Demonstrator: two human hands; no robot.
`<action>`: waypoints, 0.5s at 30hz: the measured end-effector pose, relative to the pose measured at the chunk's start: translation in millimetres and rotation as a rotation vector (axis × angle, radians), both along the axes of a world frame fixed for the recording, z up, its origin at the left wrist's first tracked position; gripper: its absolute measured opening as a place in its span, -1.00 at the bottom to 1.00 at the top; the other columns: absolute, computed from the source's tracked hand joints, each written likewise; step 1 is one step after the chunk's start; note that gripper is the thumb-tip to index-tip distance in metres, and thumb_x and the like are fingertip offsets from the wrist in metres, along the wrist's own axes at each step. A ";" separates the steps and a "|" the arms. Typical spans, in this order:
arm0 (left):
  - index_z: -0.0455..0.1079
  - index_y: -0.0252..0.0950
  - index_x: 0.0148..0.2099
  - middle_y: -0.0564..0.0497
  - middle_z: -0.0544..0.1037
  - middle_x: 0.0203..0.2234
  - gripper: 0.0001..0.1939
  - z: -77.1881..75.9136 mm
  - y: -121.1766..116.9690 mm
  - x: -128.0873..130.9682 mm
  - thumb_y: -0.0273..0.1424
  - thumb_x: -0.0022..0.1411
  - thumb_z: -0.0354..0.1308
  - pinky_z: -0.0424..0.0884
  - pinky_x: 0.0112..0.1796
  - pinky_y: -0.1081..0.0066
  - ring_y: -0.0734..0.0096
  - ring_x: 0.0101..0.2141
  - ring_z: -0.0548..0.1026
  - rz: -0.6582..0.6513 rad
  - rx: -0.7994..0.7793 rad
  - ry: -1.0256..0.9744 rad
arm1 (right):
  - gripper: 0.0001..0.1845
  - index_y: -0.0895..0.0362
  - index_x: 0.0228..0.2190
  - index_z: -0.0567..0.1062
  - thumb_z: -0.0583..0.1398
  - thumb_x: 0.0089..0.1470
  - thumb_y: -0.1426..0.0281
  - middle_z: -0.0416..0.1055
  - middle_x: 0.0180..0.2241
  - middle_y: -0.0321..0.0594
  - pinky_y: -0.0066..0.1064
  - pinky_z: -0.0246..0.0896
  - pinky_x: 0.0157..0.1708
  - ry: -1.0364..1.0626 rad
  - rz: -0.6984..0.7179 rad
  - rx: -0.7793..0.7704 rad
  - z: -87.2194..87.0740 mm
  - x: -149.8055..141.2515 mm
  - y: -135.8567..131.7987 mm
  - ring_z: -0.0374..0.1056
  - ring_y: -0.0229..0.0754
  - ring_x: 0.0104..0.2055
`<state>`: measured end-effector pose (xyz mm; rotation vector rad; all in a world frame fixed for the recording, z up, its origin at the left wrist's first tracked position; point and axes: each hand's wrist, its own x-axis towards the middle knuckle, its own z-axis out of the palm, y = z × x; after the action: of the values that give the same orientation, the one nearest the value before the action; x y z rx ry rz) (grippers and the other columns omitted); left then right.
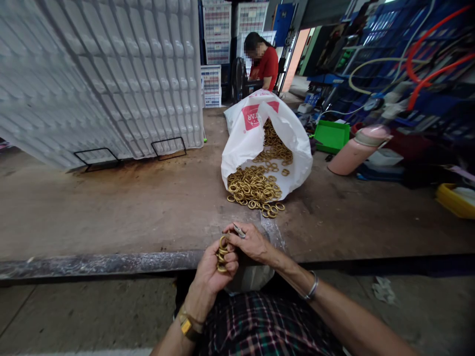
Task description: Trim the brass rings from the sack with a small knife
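Several brass-coloured rings (221,257) rest in my left hand (212,274), whose fingers are curled around them near the table's front edge. My right hand (254,242) touches the uppermost ring with its fingertips. Between its fingers it also grips a small silver-grey metal tool (239,231), too small to identify. Straight ahead lies a white plastic sack (297,163) on its side with its mouth facing me. A heap of the same rings (254,185) spills from it onto the table (148,212).
At left, ribbed translucent plastic trays (159,74) stand upright in black wire holders (168,148). To the right are a green tray (332,136), a pink bottle (358,151) and a yellow tray (456,200). Behind the sack a person in red (269,66) sits near stacked white crates (217,29).
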<state>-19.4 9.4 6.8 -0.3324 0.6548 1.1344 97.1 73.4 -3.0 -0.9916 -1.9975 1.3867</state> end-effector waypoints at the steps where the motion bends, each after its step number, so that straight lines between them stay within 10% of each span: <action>1: 0.16 -0.34 -0.50 0.13 0.19 -0.69 -0.76 -0.3 -0.2 0.3 -0.51 0.23 -0.15 -0.06 -0.77 0.70 0.72 -0.78 0.10 -0.006 0.008 0.000 | -0.80 0.16 -0.37 0.46 0.10 0.01 0.32 0.40 -0.46 -0.31 -0.51 0.17 -0.37 -0.003 0.004 -0.004 -0.5 -0.1 0.0 0.29 -0.30 -0.40; 15: 0.18 -0.35 -0.47 0.12 0.23 -0.68 -0.77 -4.4 -3.8 -1.2 -0.51 0.23 -0.16 -0.04 -0.77 0.71 0.72 -0.78 0.10 -0.043 0.059 -0.040 | -0.70 0.20 -0.46 0.43 0.04 0.06 0.24 0.31 -0.55 -0.33 -0.52 0.10 -0.44 0.071 0.030 -0.103 3.9 -0.7 1.5 0.19 -0.33 -0.48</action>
<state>-20.6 5.6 2.4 -0.2885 0.5898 1.1018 96.3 74.9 0.9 -0.9468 -1.9136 1.5325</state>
